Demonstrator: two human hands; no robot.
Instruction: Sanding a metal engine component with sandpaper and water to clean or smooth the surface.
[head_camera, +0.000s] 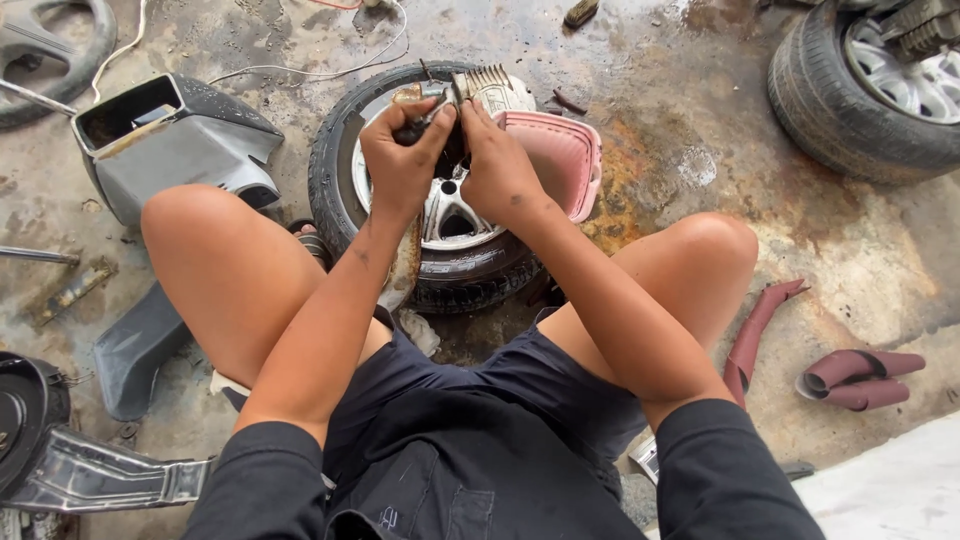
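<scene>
Floor inventory, left to right.

- Grey plastic fairing panel (175, 140): lies on the stained concrete floor (700, 180); its open box-like cavity shows only a pale strip inside.
- Dark curved panel (135, 345): flat on the floor beside the left knee.
- Black and silver part (60, 450): lower left corner, partly out of view.
- Small wheel (440, 200): tyre and silver alloy rim, lying flat between the knees; it serves as the work rest.
- Left hand (403, 160): fingers curled tight around a small dark metal part (440, 118), held above the wheel's hub.
- Right hand (497, 170): fingers closed on the same part from the other side, thumbs of both hands meeting on top. A pale finned metal piece (488, 85) shows just beyond the fingertips; whether it is joined to the held part cannot be told.
- Pink plastic basin (560, 160): leans tilted against the wheel's right side; contents hidden by the right hand, visible portion empty.
- Maroon rolled sheets (860, 378): on the floor, well right of the knee.
- Car wheel (880, 90): upper right corner.

Risk, as a judgement: the part is gripped over the open hub, so a slip could drop it into the rim's openings or pinch a thumb; the tilted basin could tip if knocked.
</scene>
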